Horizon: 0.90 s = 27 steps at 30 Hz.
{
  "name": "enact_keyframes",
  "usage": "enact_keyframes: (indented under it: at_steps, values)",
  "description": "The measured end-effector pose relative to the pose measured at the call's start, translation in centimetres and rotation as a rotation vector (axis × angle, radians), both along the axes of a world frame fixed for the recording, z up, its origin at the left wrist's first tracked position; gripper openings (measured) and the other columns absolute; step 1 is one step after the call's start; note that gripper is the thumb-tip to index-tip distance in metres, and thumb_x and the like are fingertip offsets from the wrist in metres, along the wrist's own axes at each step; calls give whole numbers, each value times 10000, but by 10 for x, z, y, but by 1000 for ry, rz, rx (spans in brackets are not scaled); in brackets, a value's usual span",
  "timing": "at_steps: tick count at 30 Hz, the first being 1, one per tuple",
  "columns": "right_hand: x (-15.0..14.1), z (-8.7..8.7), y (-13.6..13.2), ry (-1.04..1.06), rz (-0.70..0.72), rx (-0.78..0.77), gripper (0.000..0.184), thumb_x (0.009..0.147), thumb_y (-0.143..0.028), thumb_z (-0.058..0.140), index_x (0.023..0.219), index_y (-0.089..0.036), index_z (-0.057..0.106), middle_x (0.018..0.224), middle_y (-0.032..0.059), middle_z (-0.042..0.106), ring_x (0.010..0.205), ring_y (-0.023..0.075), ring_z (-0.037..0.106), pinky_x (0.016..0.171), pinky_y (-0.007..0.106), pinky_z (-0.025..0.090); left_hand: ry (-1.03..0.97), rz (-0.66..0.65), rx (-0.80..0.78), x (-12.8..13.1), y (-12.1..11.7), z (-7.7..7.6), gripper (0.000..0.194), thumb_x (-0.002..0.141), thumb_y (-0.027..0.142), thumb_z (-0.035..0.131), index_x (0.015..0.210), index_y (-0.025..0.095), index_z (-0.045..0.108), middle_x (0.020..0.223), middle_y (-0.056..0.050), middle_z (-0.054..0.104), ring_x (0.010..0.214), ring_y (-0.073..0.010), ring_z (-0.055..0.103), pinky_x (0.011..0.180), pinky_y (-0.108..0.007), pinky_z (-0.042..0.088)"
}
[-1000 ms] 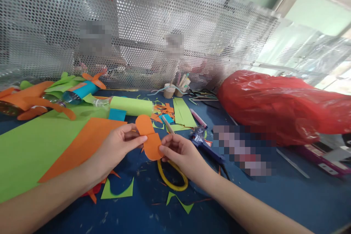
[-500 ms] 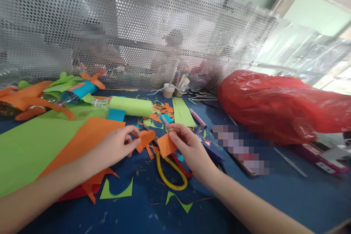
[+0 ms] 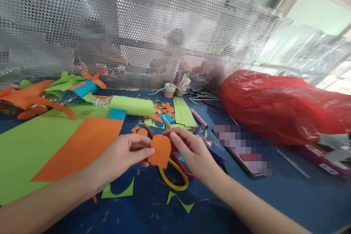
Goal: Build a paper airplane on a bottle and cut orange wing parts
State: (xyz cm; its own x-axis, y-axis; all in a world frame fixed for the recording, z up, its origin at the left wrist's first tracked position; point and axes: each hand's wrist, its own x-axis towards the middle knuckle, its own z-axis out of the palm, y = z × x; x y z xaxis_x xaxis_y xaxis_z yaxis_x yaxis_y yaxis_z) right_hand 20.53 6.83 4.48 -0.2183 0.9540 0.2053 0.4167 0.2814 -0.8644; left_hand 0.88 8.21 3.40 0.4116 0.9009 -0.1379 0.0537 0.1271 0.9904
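An orange paper piece [image 3: 160, 150] with a rounded top is upright between my hands. My left hand [image 3: 134, 149] pinches its left edge between thumb and fingers. At its upper right edge, the thumb and fingertips of my right hand [image 3: 190, 148] are closed; the paper partly hides that contact. Behind and below lie scissors [image 3: 178, 184] with yellow and red handles, their blades partly covered by the paper. Small orange paper cutouts [image 3: 142, 131] rest beyond my left fingers. A thin white stick [image 3: 165, 121] points up just past my right fingertips.
Green sheet [image 3: 22, 150] and orange sheet [image 3: 82, 146] lie left, below paper-wrapped bottles [image 3: 131, 106]. Green scraps [image 3: 120, 189] are in front. Cups of pens [image 3: 170, 90] stand at the back. A red plastic bag [image 3: 268, 102] and a pencil case [image 3: 241, 150] are right.
My hands have come together. The separate orange pieces in each hand now appear as one rounded piece between them. The orange sheet beneath my left arm has shifted.
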Motion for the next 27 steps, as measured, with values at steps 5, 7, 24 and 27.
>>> enact_keyframes:
  at_steps: [5,7,24,27]
  values:
    - [4,3,-9,-894,-28,-7,226,818,-285,709,972,-143,625,945,135,709,854,303,685,722,364,508,-65,261,-5,-8,15,8,193,715,272,778,850,198,661,714,38,708,601,-132,681,647,-246,553]
    - [1,1,-12,-1009,-49,-42,400,821,-267,719,1151,-93,577,1040,188,699,936,336,683,772,391,517,-95,296,-4,-12,19,10,205,731,277,775,879,196,658,719,37,707,619,-129,683,669,-248,559]
    - [12,4,6,-492,-25,-178,149,946,-296,380,831,-216,431,808,47,624,745,196,633,640,291,486,-192,394,65,-19,28,16,238,711,261,782,868,173,627,725,27,699,664,-117,684,729,-238,550]
    - [7,3,6,-280,57,-206,226,929,-433,425,870,-216,447,809,27,615,760,179,634,665,271,509,-193,386,71,-18,27,17,258,699,282,789,864,170,625,758,13,706,685,-126,688,721,-237,549]
